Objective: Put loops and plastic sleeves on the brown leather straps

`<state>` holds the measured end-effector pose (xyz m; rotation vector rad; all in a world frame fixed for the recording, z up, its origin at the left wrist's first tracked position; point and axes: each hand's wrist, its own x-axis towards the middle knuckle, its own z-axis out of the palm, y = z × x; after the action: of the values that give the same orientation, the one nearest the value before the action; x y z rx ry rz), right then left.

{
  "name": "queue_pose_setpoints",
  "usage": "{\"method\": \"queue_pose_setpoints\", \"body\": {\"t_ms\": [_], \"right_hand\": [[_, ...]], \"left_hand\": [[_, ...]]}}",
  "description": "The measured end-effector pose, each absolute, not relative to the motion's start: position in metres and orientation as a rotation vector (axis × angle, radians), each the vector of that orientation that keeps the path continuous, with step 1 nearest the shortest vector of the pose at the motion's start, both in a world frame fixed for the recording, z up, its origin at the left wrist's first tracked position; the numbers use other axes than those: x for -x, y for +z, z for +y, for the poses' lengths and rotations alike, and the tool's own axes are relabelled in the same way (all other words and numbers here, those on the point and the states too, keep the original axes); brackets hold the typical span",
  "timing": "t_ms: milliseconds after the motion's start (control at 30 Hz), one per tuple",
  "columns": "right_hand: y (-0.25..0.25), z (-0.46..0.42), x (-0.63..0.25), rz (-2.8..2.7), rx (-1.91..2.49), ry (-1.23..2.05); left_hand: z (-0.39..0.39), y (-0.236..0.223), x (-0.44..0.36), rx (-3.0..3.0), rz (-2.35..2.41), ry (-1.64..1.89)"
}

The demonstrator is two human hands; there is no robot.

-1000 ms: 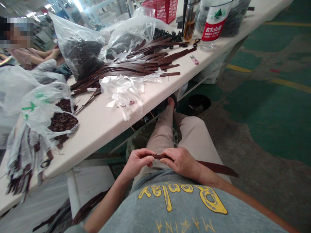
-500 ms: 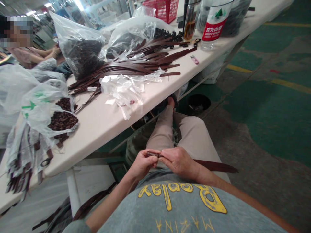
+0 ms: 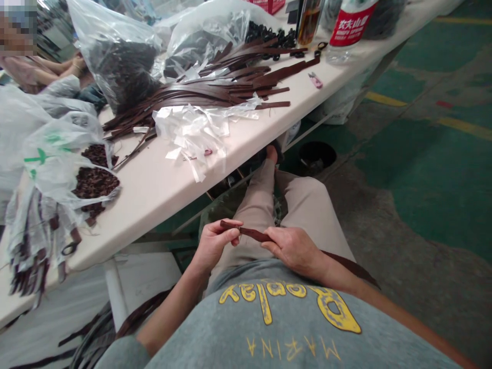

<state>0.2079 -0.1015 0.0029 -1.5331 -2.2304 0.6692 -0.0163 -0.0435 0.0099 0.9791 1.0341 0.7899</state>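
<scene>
A dark brown flat strap [image 3: 255, 234] is stretched between my two hands above my lap. My left hand [image 3: 215, 245] pinches it near one end, and a short piece sticks out past the thumb. My right hand [image 3: 292, 248] is wrapped round the strap a short way along. A long brown length [image 3: 351, 266] trails out behind my right forearm across my thigh. Many similar brown straps [image 3: 215, 97] lie in a bundle on the table, beside crumpled white strips [image 3: 192, 128].
The white table [image 3: 154, 189] runs diagonally in front of me. On it are bags of dark pieces [image 3: 96, 182], pink snips [image 3: 315, 80], a labelled bottle [image 3: 351, 28] and a glass of amber liquid [image 3: 308, 25]. A dark bin [image 3: 317, 156] stands on the floor. Another person sits at upper left.
My hands have moved apart, the left one to the left and upward, baring a stretch of strap between them. The view has shifted slightly.
</scene>
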Motion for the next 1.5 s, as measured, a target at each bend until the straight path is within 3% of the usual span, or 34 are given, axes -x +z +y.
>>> {"method": "queue_pose_setpoints", "body": {"t_ms": [233,467,800,1133,1500], "right_hand": [[-0.001,-0.099,-0.194,-2.206,1.496,0.584],[0.011,-0.099,-0.201,-2.227,1.54,0.773],[0.005,-0.101,-0.194,-2.257,1.545,0.6],[0.013,-0.097,-0.199,-2.216,1.569,0.766],[0.025,-0.091,-0.209,-2.035,1.501,0.519]], "left_hand": [[-0.055,0.004,0.0,-0.97,0.977,0.782],[-0.049,0.002,0.01,-1.048,0.972,0.82],[-0.06,-0.003,-0.004,-1.032,0.981,0.854],[-0.055,-0.004,-0.006,-1.088,0.923,0.878],[-0.052,-0.004,-0.01,-1.072,1.032,0.892]]}}
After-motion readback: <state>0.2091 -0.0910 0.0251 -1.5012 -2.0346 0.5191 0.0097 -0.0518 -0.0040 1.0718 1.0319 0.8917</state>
